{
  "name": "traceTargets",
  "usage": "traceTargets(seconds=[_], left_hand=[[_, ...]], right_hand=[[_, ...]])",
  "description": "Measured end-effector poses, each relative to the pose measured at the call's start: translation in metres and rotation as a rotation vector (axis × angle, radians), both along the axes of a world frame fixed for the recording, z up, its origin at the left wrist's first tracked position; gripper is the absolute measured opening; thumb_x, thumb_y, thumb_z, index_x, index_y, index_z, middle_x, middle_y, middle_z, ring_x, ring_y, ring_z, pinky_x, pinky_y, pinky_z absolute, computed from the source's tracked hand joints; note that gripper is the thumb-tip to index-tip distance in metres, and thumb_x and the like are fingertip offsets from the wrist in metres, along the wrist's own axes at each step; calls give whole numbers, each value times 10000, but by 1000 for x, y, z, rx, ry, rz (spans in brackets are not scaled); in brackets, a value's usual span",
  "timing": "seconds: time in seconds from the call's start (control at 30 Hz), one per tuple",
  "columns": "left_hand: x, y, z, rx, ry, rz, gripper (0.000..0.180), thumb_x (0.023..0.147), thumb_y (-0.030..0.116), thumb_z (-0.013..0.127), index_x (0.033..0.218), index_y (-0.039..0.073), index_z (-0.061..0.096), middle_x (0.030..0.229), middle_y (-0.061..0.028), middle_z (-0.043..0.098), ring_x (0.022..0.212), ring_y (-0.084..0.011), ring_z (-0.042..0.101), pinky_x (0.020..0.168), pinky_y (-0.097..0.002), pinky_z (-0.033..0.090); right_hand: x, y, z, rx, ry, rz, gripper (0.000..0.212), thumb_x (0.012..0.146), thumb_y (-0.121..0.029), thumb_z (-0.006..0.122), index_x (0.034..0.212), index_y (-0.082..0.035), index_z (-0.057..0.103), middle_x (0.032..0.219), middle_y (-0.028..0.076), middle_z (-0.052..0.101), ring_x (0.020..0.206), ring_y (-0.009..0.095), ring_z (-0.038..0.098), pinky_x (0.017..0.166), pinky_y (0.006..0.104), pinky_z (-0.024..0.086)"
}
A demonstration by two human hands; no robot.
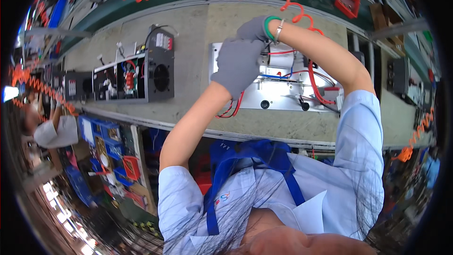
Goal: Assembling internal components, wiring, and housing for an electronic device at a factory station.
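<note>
Both my hands wear grey gloves and meet over the left part of a silver metal plate (283, 101). My left hand (238, 64) is closed, with its fingers turned away from view. Just beyond it, my right hand (253, 29) is bent inward and curled, its fingertips partly hidden by the left hand. Whatever they hold is out of sight. Right beside them a silver cylinder (281, 59) lies on the plate among wires. Red wires (315, 85) loop over the plate's right side, and a red and black wire bundle (232, 108) hangs below my left hand.
To the left stands a dark grey housing (161, 73) with a fan, its side open onto wiring. Coiled orange air hoses (283, 0) hang along the far side. A red bin (347, 1) sits at the far right. Another person (56, 130) works at the far left, near blue bins (101, 134).
</note>
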State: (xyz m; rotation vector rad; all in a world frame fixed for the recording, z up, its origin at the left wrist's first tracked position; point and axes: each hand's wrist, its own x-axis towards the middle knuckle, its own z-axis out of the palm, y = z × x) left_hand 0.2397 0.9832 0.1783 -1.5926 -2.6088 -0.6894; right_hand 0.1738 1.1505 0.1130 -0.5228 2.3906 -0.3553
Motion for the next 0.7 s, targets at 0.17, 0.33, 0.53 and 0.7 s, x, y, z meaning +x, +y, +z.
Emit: traceTargets(seconds=[0.17, 0.33, 0.53, 0.7], left_hand=[[20, -1, -5, 22, 228, 92, 77, 735, 99, 589, 812, 103, 594, 714, -82, 603, 748, -256, 609, 817, -388, 431], [43, 13, -3, -51, 325, 267, 46, 747, 138, 594, 767, 98, 598, 705, -51, 585, 744, -200, 590, 868, -365, 413], [40, 15, -10, -104, 362, 262, 90, 753, 129, 595, 789, 59, 639, 706, -70, 593, 770, -237, 591, 1027, -441, 331], [33, 8, -10, -46, 458, 269, 91, 757, 140, 595, 786, 74, 650, 745, -71, 603, 880, -256, 583, 1015, -457, 340]], right_hand=[[2, 3, 17, 249, -23, 140, 284, 624, -217, 706, 840, -32, 720, 819, 164, 694, 702, 348, 632, 625, 424, 483], [20, 13, 24, 156, -38, 150, 257, 703, -221, 674, 861, -20, 699, 866, 192, 684, 751, 375, 624, 672, 424, 482], [0, -4, 32, -221, -90, -45, 273, 801, -274, 625, 875, -14, 664, 753, 121, 628, 653, 234, 556, 633, 371, 458], [2, 9, 41, -547, -230, -598, 258, 881, -244, 582, 940, 1, 636, 717, -35, 546, 555, 19, 437, 472, 203, 335]])
